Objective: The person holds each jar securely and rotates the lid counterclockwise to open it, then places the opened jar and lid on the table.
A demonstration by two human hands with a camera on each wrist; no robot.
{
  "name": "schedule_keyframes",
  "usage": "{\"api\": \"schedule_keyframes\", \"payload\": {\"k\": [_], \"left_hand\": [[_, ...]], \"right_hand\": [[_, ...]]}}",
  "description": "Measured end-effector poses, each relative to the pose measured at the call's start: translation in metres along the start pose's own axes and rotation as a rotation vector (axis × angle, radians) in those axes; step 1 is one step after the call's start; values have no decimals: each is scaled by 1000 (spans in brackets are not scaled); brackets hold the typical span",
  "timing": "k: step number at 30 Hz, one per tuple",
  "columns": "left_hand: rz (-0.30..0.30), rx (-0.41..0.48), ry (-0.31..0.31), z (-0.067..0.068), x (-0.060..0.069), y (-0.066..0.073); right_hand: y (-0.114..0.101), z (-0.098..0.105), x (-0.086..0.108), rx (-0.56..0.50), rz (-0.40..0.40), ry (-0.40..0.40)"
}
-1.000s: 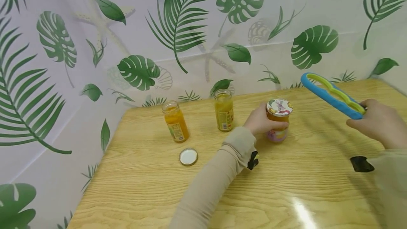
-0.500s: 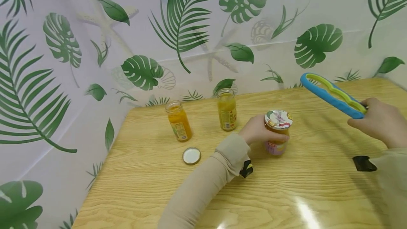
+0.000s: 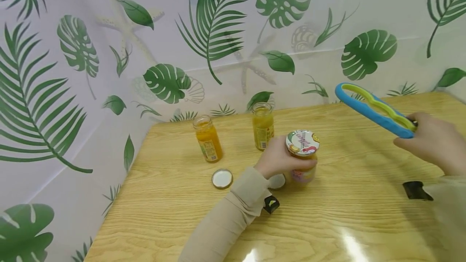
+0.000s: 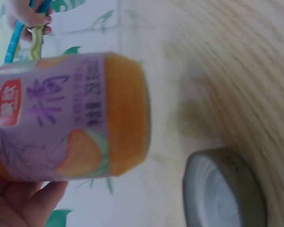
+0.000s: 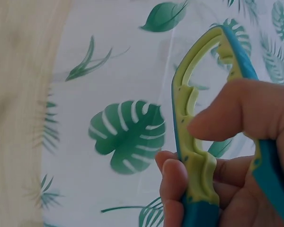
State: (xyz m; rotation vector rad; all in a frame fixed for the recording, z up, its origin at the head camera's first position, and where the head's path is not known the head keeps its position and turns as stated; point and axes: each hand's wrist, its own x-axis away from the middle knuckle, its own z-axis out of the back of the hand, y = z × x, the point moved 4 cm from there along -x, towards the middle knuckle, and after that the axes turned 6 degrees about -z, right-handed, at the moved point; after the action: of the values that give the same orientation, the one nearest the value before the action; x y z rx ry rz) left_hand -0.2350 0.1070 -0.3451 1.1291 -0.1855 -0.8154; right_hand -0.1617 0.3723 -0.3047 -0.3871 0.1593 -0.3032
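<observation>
My left hand (image 3: 277,157) grips an orange jam jar (image 3: 303,167) round its side. The jar has a white lid (image 3: 302,142) with a coloured print. In the left wrist view, its purple label (image 4: 47,104) shows, and the jar's base looks to be slightly above the table. Out to the right, raised over the table, my right hand (image 3: 433,142) holds a blue and yellow-green jar opener (image 3: 376,110) by its handles. The opener's looped end points up and away from the hand, with nothing inside the loop (image 5: 189,94).
Two lidless jars stand at the back: an orange one (image 3: 208,140) and a yellow one (image 3: 262,126). One loose lid (image 3: 222,178) lies in front of the orange jar. Another lid (image 3: 278,181) lies beside the left wrist. A leaf-print curtain (image 3: 218,51) backs the wooden table (image 3: 153,213).
My left hand has brought the lidded jar leftward and nearer to me, revealing a second loose lid beside the wrist. The right hand keeps the jar opener at nearly the same spot.
</observation>
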Motion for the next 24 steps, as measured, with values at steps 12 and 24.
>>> {"api": "schedule_keyframes", "payload": {"k": [12, 24], "left_hand": [[-4, -4, 270, 54, 45, 8], [29, -135, 330, 77, 75, 1]], "right_hand": [[-76, -5, 27, -25, 205, -36], [-155, -28, 57, -15, 450, -80]]}}
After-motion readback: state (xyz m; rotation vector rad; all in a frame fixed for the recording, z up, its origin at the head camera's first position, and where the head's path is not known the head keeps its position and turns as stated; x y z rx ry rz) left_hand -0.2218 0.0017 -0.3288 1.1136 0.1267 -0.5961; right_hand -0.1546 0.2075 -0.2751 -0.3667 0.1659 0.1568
